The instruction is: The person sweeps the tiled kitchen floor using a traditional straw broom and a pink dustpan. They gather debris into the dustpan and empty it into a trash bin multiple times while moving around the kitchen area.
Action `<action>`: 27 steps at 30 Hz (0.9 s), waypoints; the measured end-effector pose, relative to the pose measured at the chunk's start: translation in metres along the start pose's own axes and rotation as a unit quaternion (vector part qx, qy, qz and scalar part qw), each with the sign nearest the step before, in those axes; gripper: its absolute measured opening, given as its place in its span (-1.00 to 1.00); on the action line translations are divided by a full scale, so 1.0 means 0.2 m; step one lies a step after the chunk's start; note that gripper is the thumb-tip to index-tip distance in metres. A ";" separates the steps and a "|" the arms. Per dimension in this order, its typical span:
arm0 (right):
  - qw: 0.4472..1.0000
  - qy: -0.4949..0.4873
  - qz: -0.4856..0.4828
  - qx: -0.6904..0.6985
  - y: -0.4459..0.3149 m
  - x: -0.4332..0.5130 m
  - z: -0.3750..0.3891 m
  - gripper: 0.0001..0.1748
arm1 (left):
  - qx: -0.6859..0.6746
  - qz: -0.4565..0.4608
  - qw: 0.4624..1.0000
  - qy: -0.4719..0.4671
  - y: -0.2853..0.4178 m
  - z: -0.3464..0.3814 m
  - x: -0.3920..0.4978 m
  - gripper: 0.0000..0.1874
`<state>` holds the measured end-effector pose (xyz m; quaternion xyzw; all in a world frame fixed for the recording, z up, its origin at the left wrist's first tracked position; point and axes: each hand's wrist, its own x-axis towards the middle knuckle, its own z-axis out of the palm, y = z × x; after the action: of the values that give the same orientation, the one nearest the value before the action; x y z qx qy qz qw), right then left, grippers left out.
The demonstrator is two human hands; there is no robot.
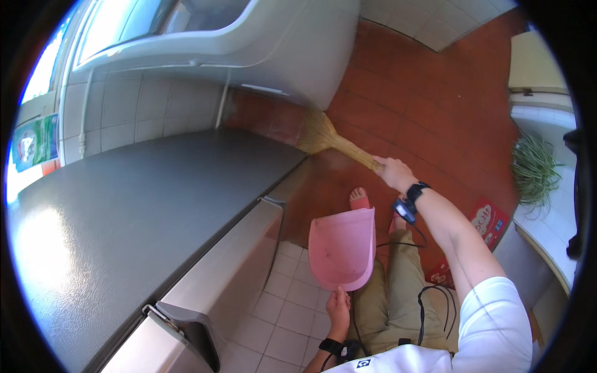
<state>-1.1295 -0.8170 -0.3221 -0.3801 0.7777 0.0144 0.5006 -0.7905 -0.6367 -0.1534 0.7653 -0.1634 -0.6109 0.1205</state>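
My right hand point(395, 173) grips the handle of a straw hand broom point(346, 145), arm stretched forward. The broom's bristles reach into the gap between the grey-topped refrigerator point(186, 186) and the white appliance point(298, 60), where their tips are partly hidden. In my left hand point(339, 307) is the near end of a pink plastic dustpan point(343, 252), held in front of my legs with its open side facing away from me. A few small dark specks show inside the pan. The broom and the dustpan are apart.
Red tiles point(396, 93) cover the floor ahead, and white wall tiles point(284, 298) show by the refrigerator. To the right, a spider plant point(536, 170) stands on a white-tiled ledge point(559, 224). Red printed packaging point(489, 221) lies below it. Black cables point(422, 298) hang from my wrists.
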 end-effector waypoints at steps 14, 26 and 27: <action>0.983 0.080 0.127 -0.103 0.97 -0.89 -0.40 -0.46 | 0.092 0.003 0.995 -0.029 0.09 -0.03 0.04 -0.60; 0.993 0.032 -0.062 -0.098 0.36 -0.27 0.07 -0.73 | 0.152 0.060 0.986 -0.026 0.24 0.04 0.04 -0.56; 0.992 0.019 -0.043 -0.117 0.44 -0.25 0.04 -0.72 | 0.144 0.059 0.988 -0.009 0.24 0.05 0.03 -0.56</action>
<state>-1.1664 -0.7215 -0.3182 -0.4692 0.7631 0.0768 0.4378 -0.8048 -0.6820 -0.1429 0.7582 -0.2954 -0.5797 0.0436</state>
